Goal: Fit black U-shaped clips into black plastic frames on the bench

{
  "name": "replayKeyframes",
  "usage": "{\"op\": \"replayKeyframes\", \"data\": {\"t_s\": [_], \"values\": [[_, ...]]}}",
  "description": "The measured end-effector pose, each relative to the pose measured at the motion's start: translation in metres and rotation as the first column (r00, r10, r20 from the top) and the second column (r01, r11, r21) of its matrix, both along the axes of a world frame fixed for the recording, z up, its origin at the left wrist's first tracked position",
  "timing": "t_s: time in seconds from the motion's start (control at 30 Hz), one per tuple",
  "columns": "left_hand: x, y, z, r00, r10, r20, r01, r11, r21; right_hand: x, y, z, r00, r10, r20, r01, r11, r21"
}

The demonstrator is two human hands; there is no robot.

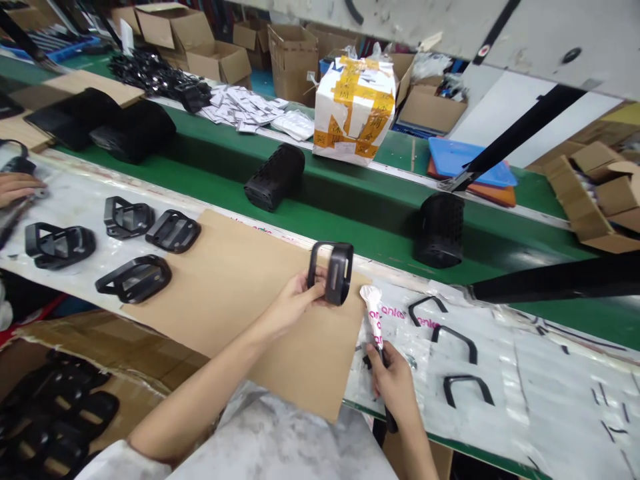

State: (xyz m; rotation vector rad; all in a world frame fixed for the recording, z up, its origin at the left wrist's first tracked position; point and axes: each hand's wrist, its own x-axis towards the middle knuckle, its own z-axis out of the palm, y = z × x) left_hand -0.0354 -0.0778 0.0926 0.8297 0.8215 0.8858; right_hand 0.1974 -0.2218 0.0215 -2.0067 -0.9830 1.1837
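A green conveyor belt (pixel 320 183) crosses the frame from upper left to the right, with light glinting off its surface near the right side. Beyond it, at upper left and top centre, open cardboard boxes (pixel 217 63) crowd together, and a patch of teal floor (pixel 263 83) shows between them. A white bundle (pixel 354 110) bound with yellow tape stands at the belt's far edge. Right of it, a blue plastic tray (pixel 470 163) lies over an orange tray (pixel 493 195). An open carton (pixel 595 200) sits at far right. A scuffed white overhead panel (pixel 400 20) fills the top edge, and a black rod (pixel 520 130) slants across the upper right.
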Motion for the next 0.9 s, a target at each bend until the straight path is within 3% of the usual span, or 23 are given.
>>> {"op": "replayKeyframes", "data": {"t_s": [0.13,0.27,0.33,0.4,0.47,0.6,0.77,0.9], "values": [[0.003,0.019,-0.043,0.967,0.171,-0.19,-0.133,0.971,0.196,0.0,0.001,0.001,1.0,-0.008,-0.024,0.008,1.0,-0.007],[0.004,0.03,-0.065,0.915,0.124,-0.383,0.032,0.926,0.376,0.0,0.001,-0.002,1.0,-0.008,-0.028,0.008,1.0,-0.001],[0.004,0.033,-0.067,0.847,0.133,-0.514,0.175,0.844,0.507,0.0,0.0,-0.003,1.0,0.003,-0.023,-0.003,1.0,0.008],[0.001,0.037,-0.066,0.75,0.208,-0.628,0.316,0.721,0.617,0.0,-0.001,-0.004,1.0,0.009,-0.019,-0.008,1.0,0.013],[-0.005,0.041,-0.066,0.649,0.298,-0.7,0.405,0.643,0.65,0.0,-0.001,-0.003,1.0,0.006,-0.021,-0.006,1.0,0.012],[-0.023,0.052,-0.075,0.511,0.389,-0.766,0.454,0.635,0.625,-0.001,0.001,0.0,1.0,-0.004,-0.025,0.004,1.0,0.015],[-0.04,0.066,-0.086,0.508,0.418,-0.753,0.449,0.617,0.646,-0.001,0.001,0.001,0.999,-0.008,-0.04,0.008,1.0,0.019],[-0.039,0.076,-0.084,0.503,0.387,-0.773,0.492,0.607,0.624,0.0,0.0,0.0,0.998,-0.015,-0.066,0.016,1.0,0.024]]}}
